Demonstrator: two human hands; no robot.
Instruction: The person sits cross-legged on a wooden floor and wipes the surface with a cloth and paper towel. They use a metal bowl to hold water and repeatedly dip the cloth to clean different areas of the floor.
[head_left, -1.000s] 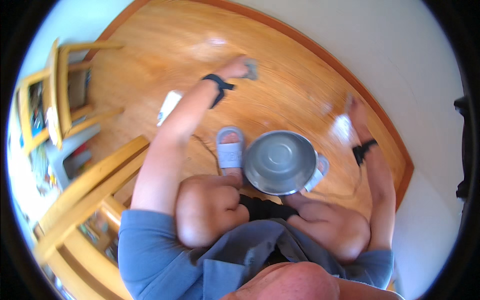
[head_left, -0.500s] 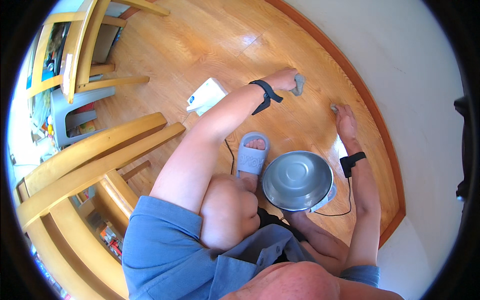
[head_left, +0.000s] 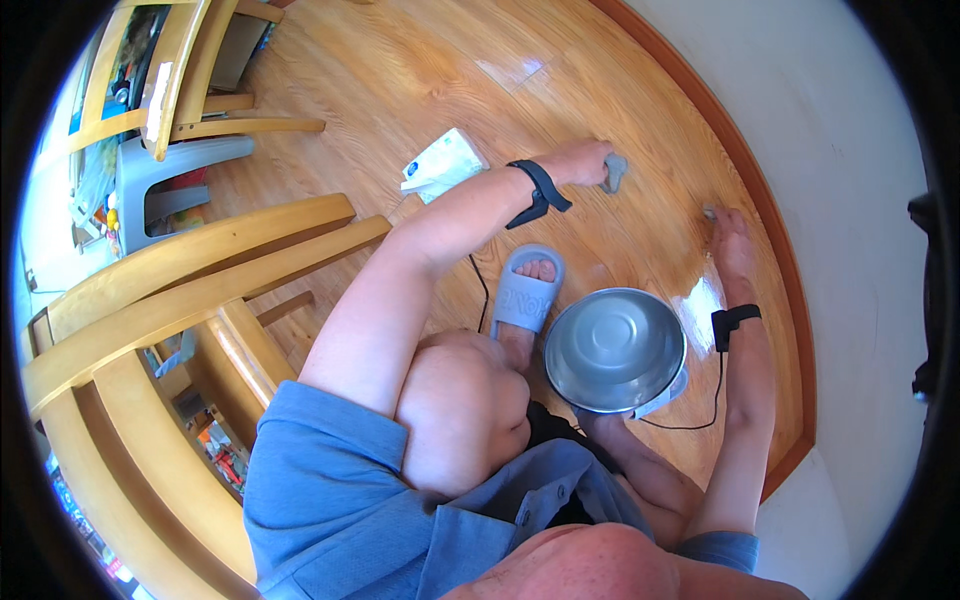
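My left hand (head_left: 580, 162) is out over the wooden floor, its fingers closed on a small grey cloth (head_left: 615, 174) that sticks out past the fingertips. On the other side, my right hand (head_left: 735, 250) reaches low near the wall, and a small grey lump (head_left: 709, 211) shows at its fingertips. What that lump is, I cannot make out. A shiny metal basin (head_left: 615, 350) rests between my legs, nearer to me than both hands. Black bands circle both wrists.
A white packet of tissues (head_left: 445, 165) lies on the floor beyond my left forearm. Wooden chairs (head_left: 200, 245) and a grey plastic stool (head_left: 135, 185) stand at left. A brown skirting board (head_left: 755, 190) edges the wall at right. My foot wears a grey slipper (head_left: 525, 300). A black cable (head_left: 690, 427) runs from my right wrist.
The view has shifted, so floor and furniture sit differently in it. My right hand has moved a little to the right, and the cloth in my left hand has changed shape.
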